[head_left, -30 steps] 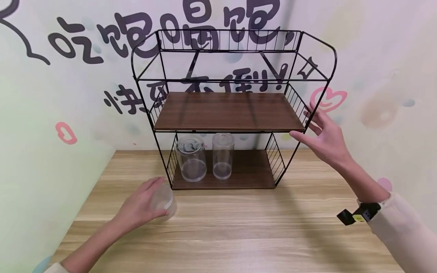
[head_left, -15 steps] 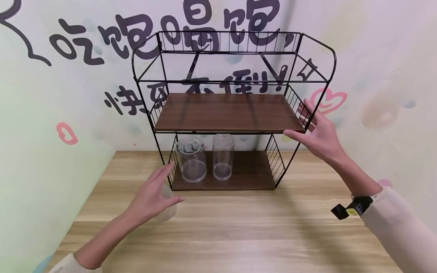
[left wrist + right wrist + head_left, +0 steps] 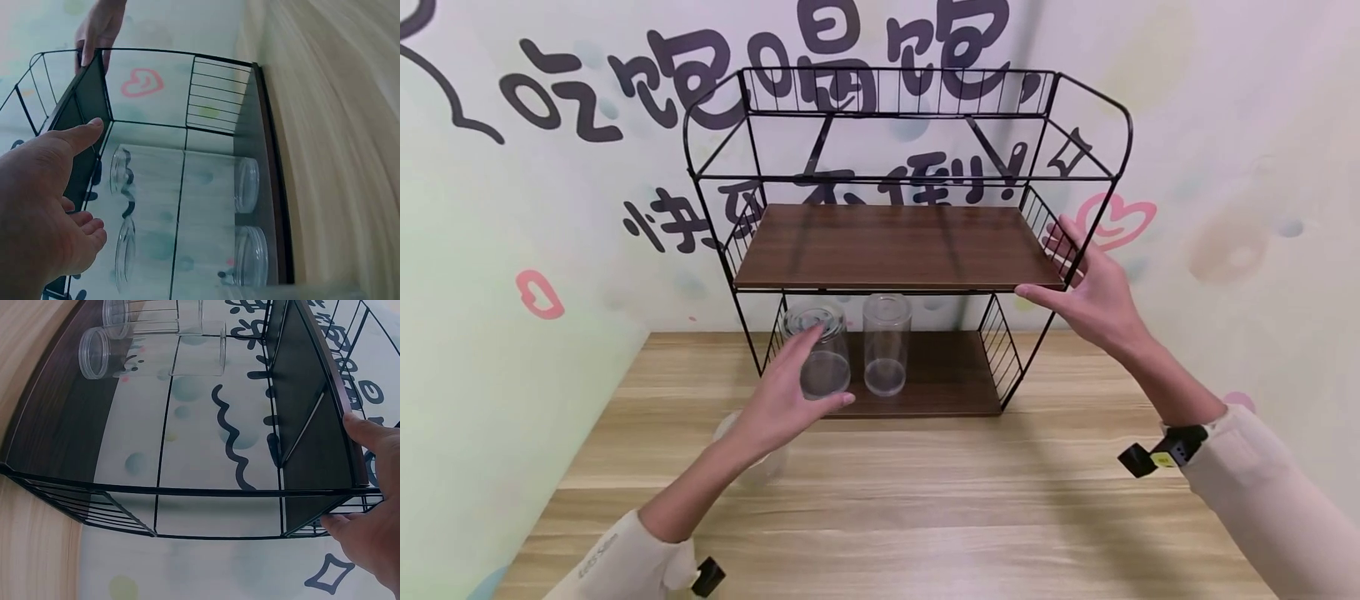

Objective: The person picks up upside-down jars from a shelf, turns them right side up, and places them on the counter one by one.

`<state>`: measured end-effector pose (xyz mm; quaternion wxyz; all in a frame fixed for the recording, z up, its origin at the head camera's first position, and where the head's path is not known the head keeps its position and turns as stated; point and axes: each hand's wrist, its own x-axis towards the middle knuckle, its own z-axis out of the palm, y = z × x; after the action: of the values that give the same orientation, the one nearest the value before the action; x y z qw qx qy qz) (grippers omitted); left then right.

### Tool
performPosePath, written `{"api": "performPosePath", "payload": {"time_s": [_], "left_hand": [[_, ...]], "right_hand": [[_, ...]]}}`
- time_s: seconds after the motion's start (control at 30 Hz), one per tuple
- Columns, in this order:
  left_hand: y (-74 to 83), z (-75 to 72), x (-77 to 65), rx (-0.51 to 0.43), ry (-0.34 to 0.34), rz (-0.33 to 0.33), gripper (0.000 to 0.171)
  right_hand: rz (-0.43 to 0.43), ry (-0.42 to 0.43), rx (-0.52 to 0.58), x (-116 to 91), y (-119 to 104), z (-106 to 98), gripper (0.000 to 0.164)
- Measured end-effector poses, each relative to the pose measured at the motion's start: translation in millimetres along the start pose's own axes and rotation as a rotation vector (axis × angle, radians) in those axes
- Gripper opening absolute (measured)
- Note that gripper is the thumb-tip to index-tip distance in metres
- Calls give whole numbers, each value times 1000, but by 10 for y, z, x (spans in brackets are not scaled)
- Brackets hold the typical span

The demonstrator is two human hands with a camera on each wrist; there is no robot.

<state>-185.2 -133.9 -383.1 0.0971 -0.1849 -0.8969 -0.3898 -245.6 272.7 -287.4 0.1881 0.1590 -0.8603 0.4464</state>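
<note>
A black wire rack [image 3: 898,287] with brown wooden shelves stands against the wall. On its lower shelf are two clear jars, a wide jar [image 3: 825,379] at the left and a slim jar [image 3: 887,346] beside it. My left hand [image 3: 778,406], holding nothing, has thumb and fingers spread apart in front of the wide jar and overlaps it in the head view. At the rack's right side my right hand [image 3: 1097,296] grips the upper shelf's corner, thumb on the front edge, fingers behind the side wires. Another clear jar [image 3: 765,468] is on the table, partly hidden by my left forearm.
The light wooden table [image 3: 925,517] reaches forward from the rack. The wall [image 3: 1240,100] behind bears large dark lettering and pink hearts. Wire guards [image 3: 1000,340] close the rack's sides.
My left hand has come away from the jar on the table, moving up and right to the lower shelf's front. The right hand has moved slightly left, settling its thumb on the shelf edge.
</note>
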Motion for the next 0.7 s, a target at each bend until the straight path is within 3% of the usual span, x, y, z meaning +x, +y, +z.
{"api": "performPosePath", "payload": {"time_s": [0.3, 0.7], "left_hand": [[171, 153, 338, -13, 41, 13, 103], [230, 318, 700, -19, 16, -12, 96]], "right_hand": [[11, 8, 17, 6, -17, -5, 102], [16, 13, 23, 12, 0, 8, 102]]}}
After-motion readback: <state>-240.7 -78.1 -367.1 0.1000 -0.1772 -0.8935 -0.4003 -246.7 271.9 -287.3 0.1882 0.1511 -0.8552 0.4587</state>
